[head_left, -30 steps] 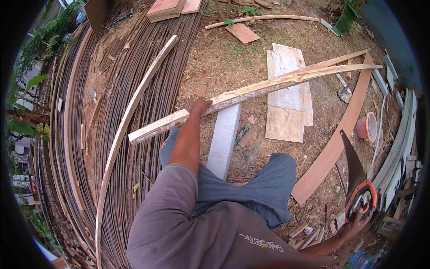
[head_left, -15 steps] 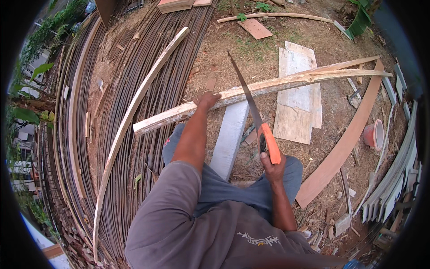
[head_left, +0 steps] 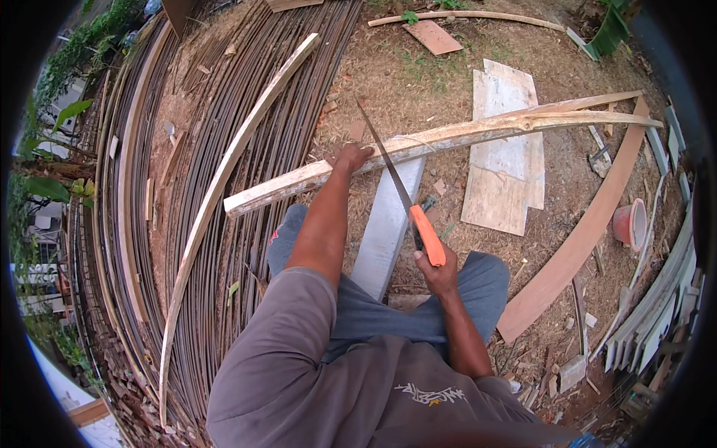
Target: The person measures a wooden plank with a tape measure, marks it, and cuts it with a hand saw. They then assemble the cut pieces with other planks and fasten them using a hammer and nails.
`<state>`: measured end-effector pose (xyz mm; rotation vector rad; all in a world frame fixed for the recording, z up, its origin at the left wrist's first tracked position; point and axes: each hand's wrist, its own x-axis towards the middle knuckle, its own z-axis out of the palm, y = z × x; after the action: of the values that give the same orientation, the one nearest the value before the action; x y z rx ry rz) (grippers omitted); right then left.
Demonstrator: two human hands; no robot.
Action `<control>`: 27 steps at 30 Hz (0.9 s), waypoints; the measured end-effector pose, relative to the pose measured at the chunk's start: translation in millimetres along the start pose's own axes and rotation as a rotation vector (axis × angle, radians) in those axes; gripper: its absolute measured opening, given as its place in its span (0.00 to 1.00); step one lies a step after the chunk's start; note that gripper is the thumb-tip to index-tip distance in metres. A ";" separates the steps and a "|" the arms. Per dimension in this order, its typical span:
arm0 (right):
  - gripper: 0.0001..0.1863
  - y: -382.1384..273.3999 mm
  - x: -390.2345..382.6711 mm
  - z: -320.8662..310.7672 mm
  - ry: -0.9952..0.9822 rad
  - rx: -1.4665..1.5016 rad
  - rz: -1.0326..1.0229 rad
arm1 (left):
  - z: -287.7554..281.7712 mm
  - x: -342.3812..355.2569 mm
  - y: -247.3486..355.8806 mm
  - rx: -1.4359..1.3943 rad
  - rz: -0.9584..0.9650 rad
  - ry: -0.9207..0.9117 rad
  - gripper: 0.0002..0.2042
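A long pale wooden beam (head_left: 463, 134) runs from left to right in front of my knees, resting across a grey-white board (head_left: 382, 231) that points away between my legs. My left hand (head_left: 351, 157) is closed over the beam, a little left of that board. In my right hand (head_left: 439, 275) is a handsaw (head_left: 427, 235), gripped by its orange handle. Its dark blade slants up and to the left, crossing the beam just right of my left hand. Whether the teeth touch the wood, I cannot tell.
Bundled rusty rods (head_left: 246, 112) cover the ground at left, a narrow batten (head_left: 224, 183) lying over them. Whitish plywood (head_left: 497, 198) lies beyond the beam. Toward the right are a long brown plank (head_left: 575, 261), a reddish bucket (head_left: 629, 224), a hammer (head_left: 600, 154) and stacked boards (head_left: 657, 313).
My right hand has brought the saw leftward along the beam, so the blade now crosses nearer my left hand. My left hand keeps its hold on the beam. The view has shifted slightly.
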<state>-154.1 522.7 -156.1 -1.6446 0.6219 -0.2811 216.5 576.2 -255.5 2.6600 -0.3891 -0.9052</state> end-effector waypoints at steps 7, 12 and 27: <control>0.13 -2.1 0.7 -1.0 -0.008 0.012 -0.042 | -1.4 1.8 0.0 0.030 -0.005 -0.013 0.37; 0.11 -4.4 0.5 0.0 -0.017 0.004 -0.064 | 1.7 2.8 -2.1 0.097 0.005 0.048 0.35; 0.11 14.2 -1.7 -3.1 -0.058 0.047 -0.060 | 1.4 5.6 -2.5 0.063 -0.001 -0.020 0.32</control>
<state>-160.4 520.1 -169.0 -1.6220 0.5195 -0.2885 220.3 576.2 -260.6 2.7101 -0.4272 -0.9354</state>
